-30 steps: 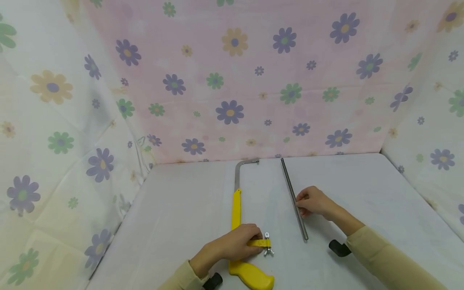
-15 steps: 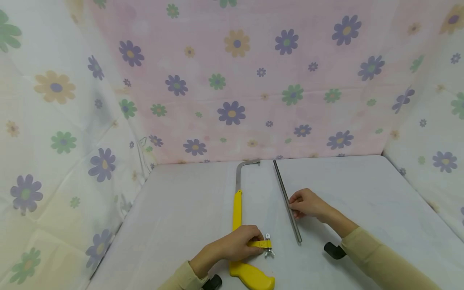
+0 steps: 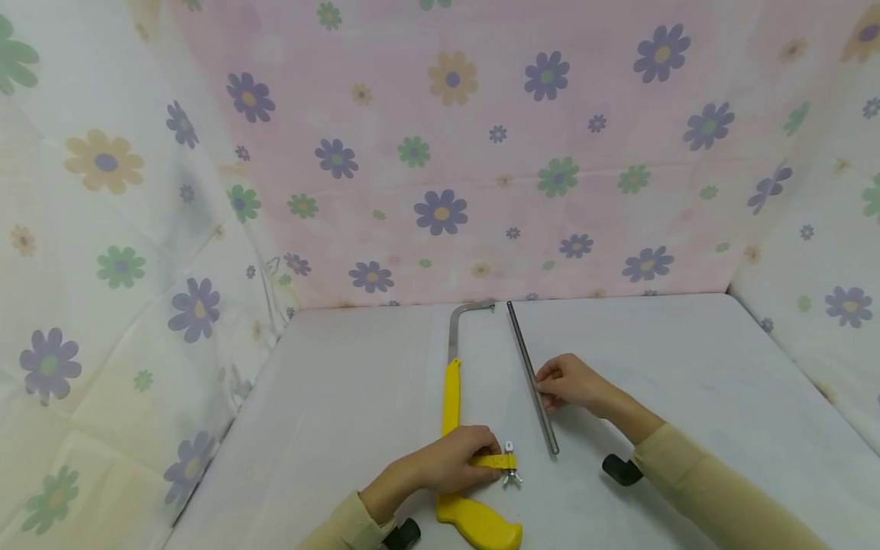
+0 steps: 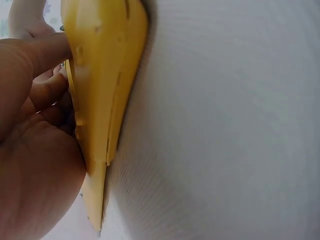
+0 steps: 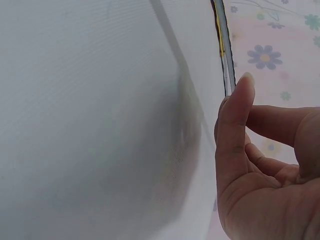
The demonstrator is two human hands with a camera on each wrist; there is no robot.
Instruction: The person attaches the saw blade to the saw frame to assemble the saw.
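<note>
A yellow hacksaw frame with a bent grey metal bow lies on the white table, its grip toward me. My left hand holds the frame just above the grip, beside a short yellow arm with a silver wing nut. In the left wrist view, the left fingers curl against the frame's yellow body. Between thumb and fingers, my right hand pinches a long thin grey metal rod near its middle. The rod is slanted to the right of the frame. A shadow lies on the cloth below it in the right wrist view.
White cloth covers the table. Flower-printed curtains hang behind it and at both sides. Black camera mounts show at both wrists, under tan sleeves.
My right hand has moved left, carrying the rod closer to the hacksaw frame. The left hand and the frame have stayed in place.
</note>
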